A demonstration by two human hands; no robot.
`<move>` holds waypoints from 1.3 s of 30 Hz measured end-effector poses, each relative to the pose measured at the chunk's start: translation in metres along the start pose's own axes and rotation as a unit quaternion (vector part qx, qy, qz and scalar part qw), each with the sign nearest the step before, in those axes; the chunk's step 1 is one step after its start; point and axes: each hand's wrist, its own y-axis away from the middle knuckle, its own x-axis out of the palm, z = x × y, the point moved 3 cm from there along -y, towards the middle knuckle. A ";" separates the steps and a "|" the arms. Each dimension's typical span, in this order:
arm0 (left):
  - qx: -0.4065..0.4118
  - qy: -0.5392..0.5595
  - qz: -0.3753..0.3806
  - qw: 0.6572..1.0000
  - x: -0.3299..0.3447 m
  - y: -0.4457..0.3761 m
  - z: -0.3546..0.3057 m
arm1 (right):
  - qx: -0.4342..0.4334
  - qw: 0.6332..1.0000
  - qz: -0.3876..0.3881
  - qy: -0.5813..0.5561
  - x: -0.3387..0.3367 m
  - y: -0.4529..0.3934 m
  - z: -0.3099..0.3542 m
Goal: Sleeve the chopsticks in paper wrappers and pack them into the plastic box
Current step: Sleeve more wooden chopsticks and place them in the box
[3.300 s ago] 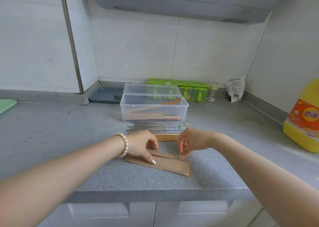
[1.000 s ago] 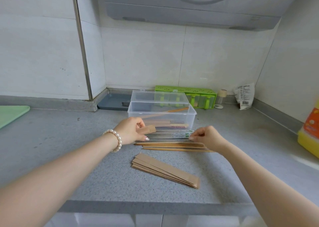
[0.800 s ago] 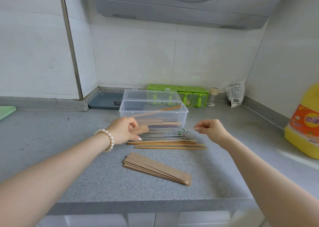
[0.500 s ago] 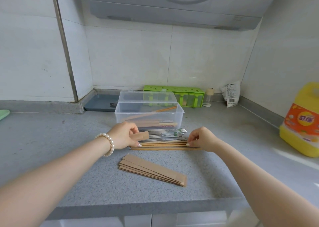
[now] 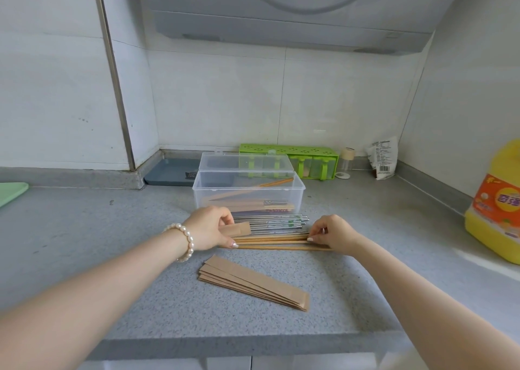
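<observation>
Since half a second ago, right hand point(image 5: 333, 233) drawn a touch nearer along the wooden chopsticks point(image 5: 277, 243); left hand point(image 5: 209, 227) much where it was. Three seconds back, both were down at the stack of paper wrappers point(image 5: 253, 284).

Wooden chopsticks lying side by side on the grey surface point(image 5: 112, 257), running left to right, just in front of a row of metal chopsticks point(image 5: 277, 223). Right fingers point(image 5: 315, 233) curled and pinching the right end of the wooden ones. Left fingers curled round one paper wrapper point(image 5: 236, 229), its free end poking out to the right over the metal chopsticks, thumb tip down beside the left ends of the wooden ones. Pearl bracelet point(image 5: 184, 243) on the left wrist.

Stack of wrappers lying slantwise, nearer the front edge, apart from both hands. Clear plastic box point(image 5: 249, 193) just behind the metal chopsticks, lid up at the back, with sleeved pairs lying inside and one wooden chopstick leaning across; count unclear.

Farther back against the wall: green seasoning rack point(image 5: 289, 151), small jar point(image 5: 346, 160), white packet point(image 5: 382, 155), grey-blue tray point(image 5: 171, 171). Yellow oil bottle point(image 5: 498, 203) at the right edge, pale green board point(image 5: 11, 192) at the left. Range hood point(image 5: 295, 17) overhead.
</observation>
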 end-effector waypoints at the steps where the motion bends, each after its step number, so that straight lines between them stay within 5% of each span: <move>1: 0.002 -0.004 0.001 1.000 0.000 0.000 -0.001 | -0.002 1.000 0.000 0.006 -0.001 0.001 -0.001; 14: 0.004 -0.014 -0.006 1.000 0.001 0.002 -0.003 | -0.021 0.999 -0.033 0.021 -0.001 0.010 -0.007; 25: -0.017 -0.021 -0.051 0.998 -0.008 0.006 0.006 | 0.012 0.945 -0.045 -0.324 -0.060 0.035 -0.023; 39: -0.010 -0.028 -0.044 0.999 -0.004 0.012 -0.006 | 0.024 0.967 -0.052 -0.247 -0.057 0.043 -0.007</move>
